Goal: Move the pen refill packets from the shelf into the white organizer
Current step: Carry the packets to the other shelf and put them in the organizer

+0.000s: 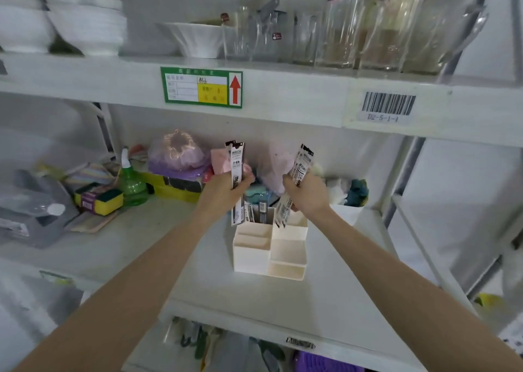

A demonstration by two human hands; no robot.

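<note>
Gripping a few refill packets (237, 173) upright, the left hand (226, 186) hovers over the organizer (270, 248) on the shelf (147, 230); the right hand (307, 192) clutches more packets (301, 165), tilted, their lower ends in its back compartment

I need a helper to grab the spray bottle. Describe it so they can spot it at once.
Look at the middle shelf, below the green-framed label with the red arrow. Left of the left hand, beside a yellow-and-green sponge pack, stands the spray bottle. It is the only translucent green bottle there, upright, with a white nozzle.
</note>
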